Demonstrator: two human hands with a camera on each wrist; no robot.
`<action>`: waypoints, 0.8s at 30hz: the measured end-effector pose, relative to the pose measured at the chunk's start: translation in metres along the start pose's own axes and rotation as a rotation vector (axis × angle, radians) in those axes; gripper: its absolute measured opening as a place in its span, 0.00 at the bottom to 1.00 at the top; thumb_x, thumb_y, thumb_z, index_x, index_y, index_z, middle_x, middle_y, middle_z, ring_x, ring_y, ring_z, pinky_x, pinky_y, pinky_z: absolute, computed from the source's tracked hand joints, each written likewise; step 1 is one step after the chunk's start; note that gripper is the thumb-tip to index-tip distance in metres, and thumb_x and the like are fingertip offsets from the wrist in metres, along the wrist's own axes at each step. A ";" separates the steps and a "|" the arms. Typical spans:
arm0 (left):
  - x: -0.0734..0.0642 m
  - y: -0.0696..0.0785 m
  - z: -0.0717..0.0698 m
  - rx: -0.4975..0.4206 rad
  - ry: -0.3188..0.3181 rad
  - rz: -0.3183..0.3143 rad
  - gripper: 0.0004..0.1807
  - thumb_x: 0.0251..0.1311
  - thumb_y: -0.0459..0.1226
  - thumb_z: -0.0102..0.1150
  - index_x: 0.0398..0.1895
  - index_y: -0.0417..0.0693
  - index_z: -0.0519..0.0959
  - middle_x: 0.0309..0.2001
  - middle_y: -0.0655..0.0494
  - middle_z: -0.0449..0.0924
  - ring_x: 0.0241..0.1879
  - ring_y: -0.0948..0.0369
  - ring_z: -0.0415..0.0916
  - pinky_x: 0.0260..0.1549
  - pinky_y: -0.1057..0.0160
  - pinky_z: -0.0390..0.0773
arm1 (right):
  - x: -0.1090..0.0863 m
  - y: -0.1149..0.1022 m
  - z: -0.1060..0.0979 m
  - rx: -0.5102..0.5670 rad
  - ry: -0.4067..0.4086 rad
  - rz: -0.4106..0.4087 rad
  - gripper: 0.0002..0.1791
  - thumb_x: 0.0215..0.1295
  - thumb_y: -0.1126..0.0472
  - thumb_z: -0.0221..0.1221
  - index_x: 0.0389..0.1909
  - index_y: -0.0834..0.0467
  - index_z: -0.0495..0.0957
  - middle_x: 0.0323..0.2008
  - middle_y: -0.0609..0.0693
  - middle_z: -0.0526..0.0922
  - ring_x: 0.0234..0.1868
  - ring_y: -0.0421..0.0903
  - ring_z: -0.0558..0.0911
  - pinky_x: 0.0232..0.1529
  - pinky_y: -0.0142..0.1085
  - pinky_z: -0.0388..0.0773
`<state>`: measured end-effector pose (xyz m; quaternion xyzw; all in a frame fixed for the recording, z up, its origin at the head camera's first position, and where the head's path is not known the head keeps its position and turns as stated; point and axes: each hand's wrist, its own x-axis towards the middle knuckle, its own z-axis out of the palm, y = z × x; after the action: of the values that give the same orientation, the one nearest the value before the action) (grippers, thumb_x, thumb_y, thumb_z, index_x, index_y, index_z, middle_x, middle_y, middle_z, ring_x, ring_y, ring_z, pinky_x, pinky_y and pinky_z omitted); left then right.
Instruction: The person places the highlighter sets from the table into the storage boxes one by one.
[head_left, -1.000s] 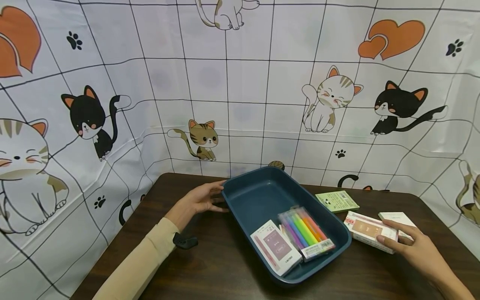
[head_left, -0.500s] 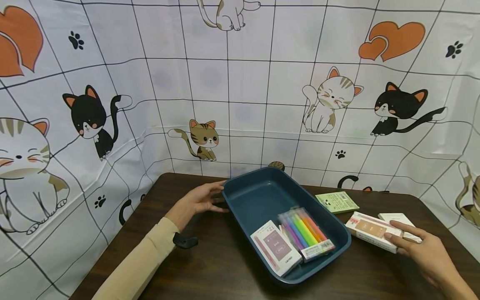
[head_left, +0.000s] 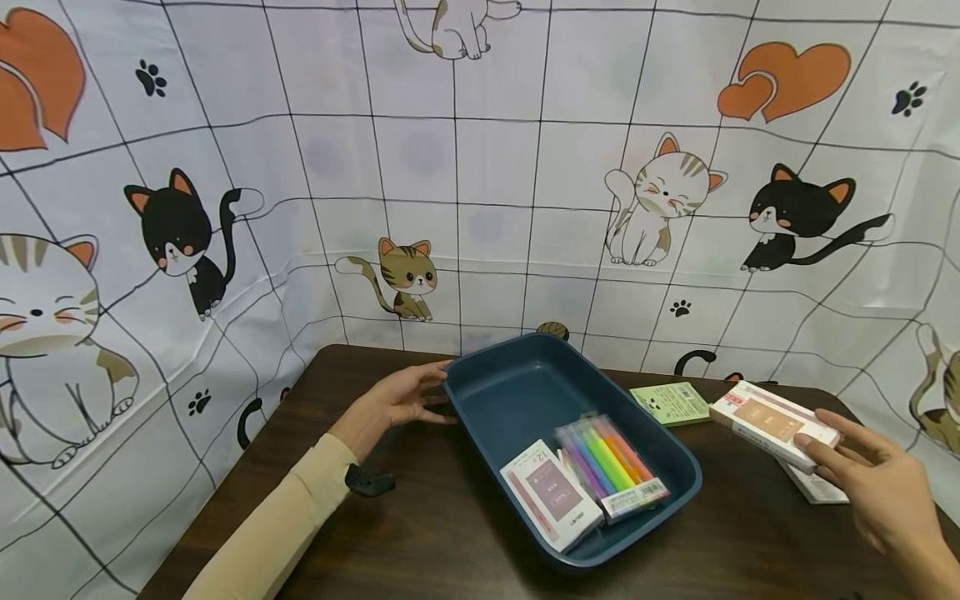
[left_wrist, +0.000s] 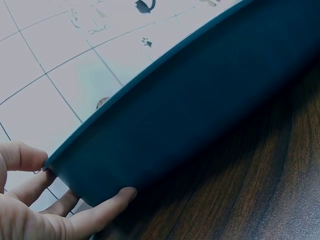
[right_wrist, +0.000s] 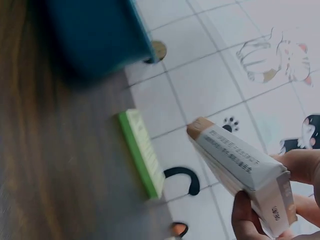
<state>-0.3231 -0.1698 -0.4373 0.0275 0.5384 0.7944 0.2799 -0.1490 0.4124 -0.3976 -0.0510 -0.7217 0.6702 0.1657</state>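
"What has been changed?"
"The box (head_left: 776,419) has been lifted off the worktop (head_left: 420,508), right of the tray (head_left: 517,387); it can seemingly be moved freely. Its near end is clamped by the right hand's (head_left: 881,475) fingers."
"The left hand (head_left: 397,398)?"
"Its fingers are closed round the tray's corner."
"The box's long axis?"
"Slanted, the far end being pointed leftward and slightly away."

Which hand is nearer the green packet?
Right: the right hand, holding a white box, is right of the green packet; the left hand is across the blue tray from it.
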 end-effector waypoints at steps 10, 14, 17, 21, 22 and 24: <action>0.001 0.002 0.000 -0.009 0.004 -0.010 0.28 0.77 0.35 0.48 0.79 0.52 0.63 0.73 0.42 0.59 0.71 0.37 0.54 0.52 0.30 0.73 | -0.004 -0.029 0.039 0.147 -0.034 -0.084 0.30 0.64 0.72 0.67 0.67 0.55 0.78 0.53 0.40 0.72 0.42 0.33 0.84 0.41 0.27 0.80; 0.002 0.003 0.000 -0.011 0.009 -0.011 0.28 0.77 0.35 0.48 0.79 0.52 0.63 0.73 0.42 0.58 0.71 0.37 0.54 0.52 0.30 0.73 | -0.009 -0.035 0.059 0.140 -0.092 -0.095 0.29 0.65 0.72 0.66 0.68 0.59 0.76 0.58 0.43 0.64 0.45 0.33 0.82 0.41 0.27 0.81; 0.003 0.003 -0.001 -0.015 0.008 -0.008 0.28 0.77 0.35 0.48 0.79 0.52 0.63 0.73 0.43 0.58 0.71 0.37 0.54 0.52 0.30 0.73 | -0.011 -0.038 0.073 0.123 -0.115 -0.107 0.29 0.65 0.72 0.66 0.67 0.60 0.76 0.59 0.44 0.64 0.47 0.34 0.82 0.40 0.28 0.82; 0.003 0.001 -0.001 -0.018 0.005 -0.004 0.28 0.77 0.35 0.48 0.78 0.52 0.63 0.73 0.43 0.58 0.71 0.37 0.53 0.52 0.30 0.74 | -0.013 -0.042 0.091 0.096 -0.152 -0.113 0.30 0.66 0.71 0.66 0.70 0.60 0.74 0.63 0.47 0.62 0.55 0.37 0.77 0.43 0.28 0.81; 0.003 0.001 -0.002 -0.020 0.006 -0.004 0.29 0.77 0.35 0.48 0.79 0.53 0.63 0.73 0.43 0.58 0.71 0.37 0.53 0.51 0.30 0.74 | -0.014 -0.043 0.096 0.096 -0.165 -0.114 0.31 0.66 0.71 0.66 0.70 0.60 0.73 0.65 0.48 0.60 0.57 0.39 0.76 0.44 0.28 0.81; 0.002 0.000 -0.002 -0.023 0.008 -0.002 0.29 0.77 0.35 0.49 0.79 0.52 0.63 0.73 0.43 0.58 0.71 0.37 0.53 0.51 0.30 0.74 | -0.016 -0.044 0.105 0.113 -0.185 -0.110 0.31 0.67 0.71 0.65 0.71 0.61 0.72 0.68 0.52 0.57 0.59 0.43 0.74 0.46 0.29 0.81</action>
<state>-0.3257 -0.1700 -0.4388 0.0204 0.5303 0.8003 0.2790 -0.1601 0.3034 -0.3622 0.0604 -0.6966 0.7016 0.1375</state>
